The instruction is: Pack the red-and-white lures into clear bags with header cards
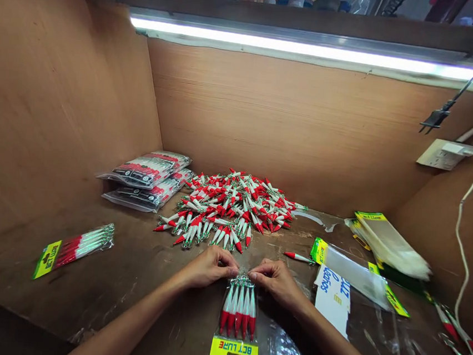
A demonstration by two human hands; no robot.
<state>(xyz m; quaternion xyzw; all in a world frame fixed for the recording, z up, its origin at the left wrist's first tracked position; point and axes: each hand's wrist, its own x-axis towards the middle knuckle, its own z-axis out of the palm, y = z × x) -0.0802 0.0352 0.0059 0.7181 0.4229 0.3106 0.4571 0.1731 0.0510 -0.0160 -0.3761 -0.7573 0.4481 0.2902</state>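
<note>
A pack (239, 309) of five red-and-white lures lies on the table (137, 291), header nearest. Left hand (216, 266) and right hand (274, 279) pinch its far end, fingertips pressed together. Beyond spreads a lure pile (238, 203); clear sleeves (355, 275) lie right, another pack (74, 251) left.

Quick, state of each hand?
Left hand: closed, pinching the far end of the clear plastic packet of red-and-white lures.
Right hand: closed, pinching that same end.
</note>
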